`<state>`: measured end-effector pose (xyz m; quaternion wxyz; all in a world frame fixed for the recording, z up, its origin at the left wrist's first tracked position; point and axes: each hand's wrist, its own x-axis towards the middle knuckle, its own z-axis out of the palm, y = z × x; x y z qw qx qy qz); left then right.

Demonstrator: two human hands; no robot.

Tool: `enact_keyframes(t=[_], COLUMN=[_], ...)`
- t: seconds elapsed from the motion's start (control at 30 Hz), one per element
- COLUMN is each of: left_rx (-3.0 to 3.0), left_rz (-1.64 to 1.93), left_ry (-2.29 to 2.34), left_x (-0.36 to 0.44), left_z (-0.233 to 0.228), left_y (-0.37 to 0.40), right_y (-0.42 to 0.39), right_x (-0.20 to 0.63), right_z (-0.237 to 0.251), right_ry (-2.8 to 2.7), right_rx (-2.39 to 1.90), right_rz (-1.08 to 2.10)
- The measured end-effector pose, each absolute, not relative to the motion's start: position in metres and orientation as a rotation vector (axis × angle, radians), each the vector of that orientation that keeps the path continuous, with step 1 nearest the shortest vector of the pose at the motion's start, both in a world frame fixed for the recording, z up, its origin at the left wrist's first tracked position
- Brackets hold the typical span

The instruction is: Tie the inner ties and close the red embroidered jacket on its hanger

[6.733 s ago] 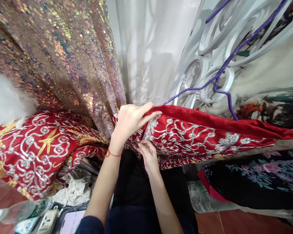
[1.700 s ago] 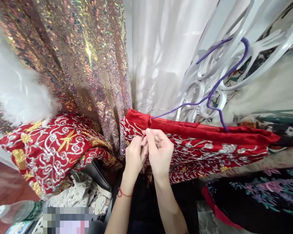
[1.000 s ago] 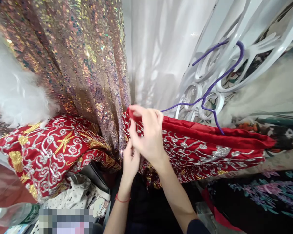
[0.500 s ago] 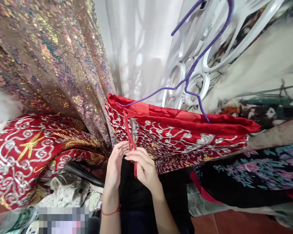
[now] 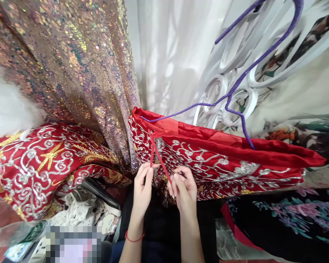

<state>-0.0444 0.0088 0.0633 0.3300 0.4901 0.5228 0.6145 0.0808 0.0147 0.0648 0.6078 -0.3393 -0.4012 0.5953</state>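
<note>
A red garment [image 5: 222, 160] with silver embroidery hangs folded over a purple hanger [image 5: 235, 87]. Two thin red ties [image 5: 156, 153] come down from its top left corner and spread apart. My left hand [image 5: 143, 186] pinches the left tie between thumb and fingers. My right hand [image 5: 183, 188] pinches the right tie and pulls it down to the right. A red thread bracelet circles my left wrist.
A sequinned gold fabric [image 5: 71, 62] and a white curtain [image 5: 170, 54] hang behind. More red embroidered cloth [image 5: 44, 164] lies at left, white fur [image 5: 8, 106] above it. White scrollwork railing [image 5: 235, 65] holds the hanger. Black floral fabric [image 5: 290, 215] at right; a plastic bottle [image 5: 13, 233] lower left.
Earlier both hands worked at the garment's top corner. Half a second ago they held the two ties together; now the hands have parted and the ties spread into a V.
</note>
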Motion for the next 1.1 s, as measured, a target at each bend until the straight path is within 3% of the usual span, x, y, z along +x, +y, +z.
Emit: enact_keyframes(t=[0.27,0.47,0.8,1.1], left_rx=[1.394,1.336,1.679,1.705], left_rz=[1.465,1.523,1.497,1.342], left_ry=[1.290,1.228,1.610,1.845], left_x=[-0.047,-0.048,-0.048,-0.051], left_z=[0.061,0.066,0.067,0.066], left_y=[0.007,0.002,-0.003,-0.004], right_y=[0.014,0.012,0.010,0.011], right_x=[0.070,0.071,0.075,0.055], right_z=[0.060,0.059,0.067,0.071], right_ry=[-1.157,-1.450,-1.794,-1.650], right_rx=[-0.875,-0.951,-0.925,-1.110], right_rz=[1.586,1.283,0.471,0.606])
